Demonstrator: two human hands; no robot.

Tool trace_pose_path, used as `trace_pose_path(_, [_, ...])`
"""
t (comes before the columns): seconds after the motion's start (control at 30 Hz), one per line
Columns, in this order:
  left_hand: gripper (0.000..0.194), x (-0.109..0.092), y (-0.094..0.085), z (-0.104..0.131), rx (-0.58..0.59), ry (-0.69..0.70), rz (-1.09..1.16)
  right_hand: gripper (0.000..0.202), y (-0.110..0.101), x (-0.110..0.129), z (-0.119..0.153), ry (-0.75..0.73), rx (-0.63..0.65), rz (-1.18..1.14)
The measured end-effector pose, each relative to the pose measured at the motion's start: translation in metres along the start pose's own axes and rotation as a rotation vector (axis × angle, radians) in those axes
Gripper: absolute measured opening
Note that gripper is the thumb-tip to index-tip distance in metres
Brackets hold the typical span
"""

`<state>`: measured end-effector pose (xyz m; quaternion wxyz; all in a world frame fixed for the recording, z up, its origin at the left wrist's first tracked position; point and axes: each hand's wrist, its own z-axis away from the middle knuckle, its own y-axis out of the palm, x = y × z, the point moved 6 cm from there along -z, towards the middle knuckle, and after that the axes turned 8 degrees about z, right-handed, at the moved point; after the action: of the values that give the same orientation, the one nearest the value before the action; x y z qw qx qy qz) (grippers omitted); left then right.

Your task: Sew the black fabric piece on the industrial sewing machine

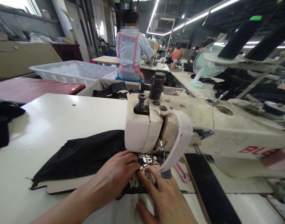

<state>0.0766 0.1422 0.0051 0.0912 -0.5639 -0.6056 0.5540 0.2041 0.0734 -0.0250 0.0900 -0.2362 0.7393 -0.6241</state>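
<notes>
A cream sewing machine stands on a white table. Black fabric lies flat on the table and runs under the machine's head toward the presser foot. My left hand presses down on the fabric just left of the presser foot, fingertips at the metal. My right hand lies flat in front of the foot, its index finger pointing at the needle area. Both hands press the cloth and grip nothing. A pink clipper lies to the right of my right hand.
A dark strip runs along the table's right part. More black cloth sits at the left edge. A white plastic bin and a red table lie behind. A person in a pink apron works ahead; a fan stands right.
</notes>
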Motion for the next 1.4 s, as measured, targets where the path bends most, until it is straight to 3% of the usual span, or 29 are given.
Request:
trace_pose_path(0.13, [0.023,-0.005,-0.006,0.001,-0.050,0.078,0.027,0.065,-0.001,0.000,-0.001,-0.010,-0.004,-0.026])
trace_pose_path(0.63, [0.025,-0.008,-0.002,-0.001,0.025,0.025,0.020,0.064,-0.011,-0.001,-0.003,0.028,-0.043,-0.085])
trace_pose_path(0.93, [0.020,0.003,-0.003,-0.002,-0.119,0.073,0.039,0.063,-0.006,-0.005,-0.012,0.013,-0.031,-0.063])
trace_pose_path(1.1, [0.019,0.006,-0.004,-0.005,-0.144,0.070,0.043,0.060,0.000,-0.009,-0.010,-0.017,-0.014,-0.040])
trace_pose_path(1.27, [0.019,0.006,-0.002,-0.003,-0.168,0.090,0.035,0.050,-0.007,-0.012,-0.003,-0.008,-0.119,-0.084])
trace_pose_path(1.4, [0.021,0.004,-0.003,-0.005,-0.165,0.105,0.036,0.058,-0.005,-0.010,-0.007,0.009,-0.079,-0.084])
